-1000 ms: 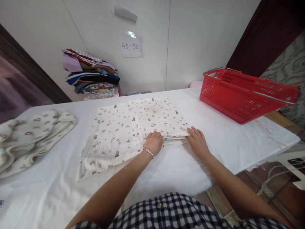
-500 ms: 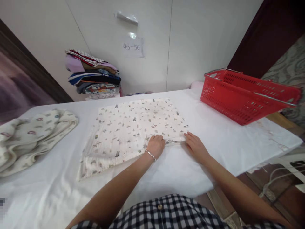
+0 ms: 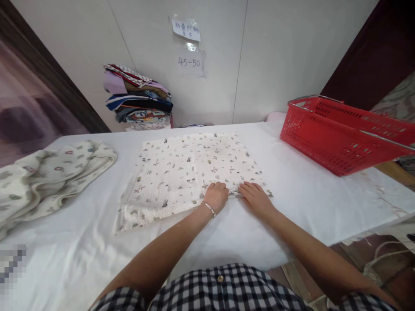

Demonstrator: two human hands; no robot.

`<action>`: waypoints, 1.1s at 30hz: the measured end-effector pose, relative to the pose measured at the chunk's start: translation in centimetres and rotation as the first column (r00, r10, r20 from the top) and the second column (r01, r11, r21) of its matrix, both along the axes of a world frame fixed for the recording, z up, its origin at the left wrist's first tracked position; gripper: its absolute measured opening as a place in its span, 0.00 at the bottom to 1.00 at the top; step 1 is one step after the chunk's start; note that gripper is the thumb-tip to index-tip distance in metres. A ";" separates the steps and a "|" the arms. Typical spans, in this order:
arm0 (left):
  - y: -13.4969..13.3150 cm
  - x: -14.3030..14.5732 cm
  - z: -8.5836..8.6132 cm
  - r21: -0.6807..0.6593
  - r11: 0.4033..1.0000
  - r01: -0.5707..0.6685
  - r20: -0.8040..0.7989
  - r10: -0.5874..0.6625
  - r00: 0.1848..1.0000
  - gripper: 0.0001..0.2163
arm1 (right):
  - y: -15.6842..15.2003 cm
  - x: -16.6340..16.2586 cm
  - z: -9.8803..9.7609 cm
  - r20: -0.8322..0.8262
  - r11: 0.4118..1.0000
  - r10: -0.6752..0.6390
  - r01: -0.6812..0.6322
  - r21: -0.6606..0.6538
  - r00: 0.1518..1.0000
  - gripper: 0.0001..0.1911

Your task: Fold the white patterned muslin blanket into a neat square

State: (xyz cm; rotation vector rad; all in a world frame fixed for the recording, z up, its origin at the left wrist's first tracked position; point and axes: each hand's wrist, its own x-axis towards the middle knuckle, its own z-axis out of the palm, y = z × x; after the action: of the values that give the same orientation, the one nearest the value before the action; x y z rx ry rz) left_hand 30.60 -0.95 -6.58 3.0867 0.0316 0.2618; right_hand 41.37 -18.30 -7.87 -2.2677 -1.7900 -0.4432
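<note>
A white cloth with small printed figures (image 3: 188, 172) lies folded flat on the white-covered table (image 3: 311, 190). My left hand (image 3: 216, 196), with a bracelet at the wrist, has its fingers curled on the cloth's near edge. My right hand (image 3: 256, 199) rests just to its right on the same edge, fingers extended and close together, pressing the near right part of the cloth. The two hands almost touch.
A red plastic basket (image 3: 340, 134) stands at the table's right. A crumpled patterned blanket (image 3: 48, 177) lies at the left. A stack of folded clothes (image 3: 139, 97) sits against the back wall under a paper label (image 3: 191, 62).
My right hand has slid left along the cloth's near edge toward my left hand. The cloth's right layer has been flattened. The camera has shifted a little.
</note>
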 end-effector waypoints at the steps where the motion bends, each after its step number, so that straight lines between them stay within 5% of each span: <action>1: 0.0 0.0 0.0 -0.007 1.000 0.003 0.011 -0.003 1.000 0.09 | 0.7 -0.3 0.1 0.006 1.000 0.008 -0.008 -0.001 1.000 0.16; 8: -0.1 -0.2 -0.3 -0.046 0.999 -0.025 0.028 0.027 0.999 0.09 | 4.3 -1.7 -0.3 -0.088 0.999 0.028 -0.025 0.037 0.996 0.16; 19: -0.5 -2.3 -1.2 0.026 0.995 -0.093 0.087 0.091 0.992 0.08 | 3.3 -0.2 -3.1 -0.077 0.976 0.154 -0.140 0.168 0.985 0.13; 33: 8.2 -15.1 -0.1 -0.045 0.886 -0.461 0.118 0.463 0.879 0.21 | 3.3 -0.4 -3.0 -0.065 0.976 0.104 -0.089 0.197 0.992 0.16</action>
State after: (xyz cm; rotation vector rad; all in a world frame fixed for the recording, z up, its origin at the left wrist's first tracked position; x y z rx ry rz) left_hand 15.51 7.27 -6.70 2.9900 0.7693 0.4677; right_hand 41.02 -14.96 -10.91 -2.0297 -1.7300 -0.4849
